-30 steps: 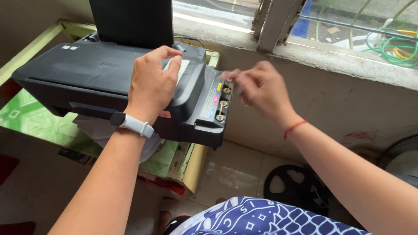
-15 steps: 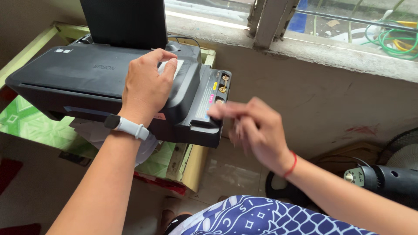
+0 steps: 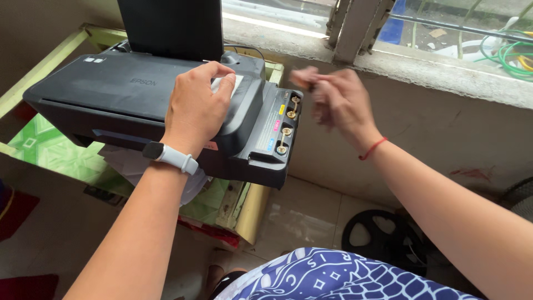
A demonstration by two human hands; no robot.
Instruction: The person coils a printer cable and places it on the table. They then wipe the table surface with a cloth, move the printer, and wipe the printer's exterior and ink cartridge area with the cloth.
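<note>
Since half a second earlier, the right hand (image 3: 338, 100) has risen from in front of the ink tank unit to just above its far end, beside the window ledge; it is blurred, fingers bunched, and whether they pinch anything cannot be told. The left hand (image 3: 195, 108), wearing a pale wristband, has stayed flat on the black plastic inkjet printer (image 3: 127, 89), fingers curled over a white label on its lid, gripping nothing. The printer stands on a green patterned tabletop with a pale wooden frame (image 3: 41, 147), pushed against a rough grey concrete window ledge (image 3: 444, 72); pale floor tiles (image 3: 300, 214) lie below. Clipped to the printer's right side, the black ink tank unit (image 3: 277, 130) shows a row of round brass-coloured filler openings beside yellow, pink and blue colour tabs; the contents are not visible.
</note>
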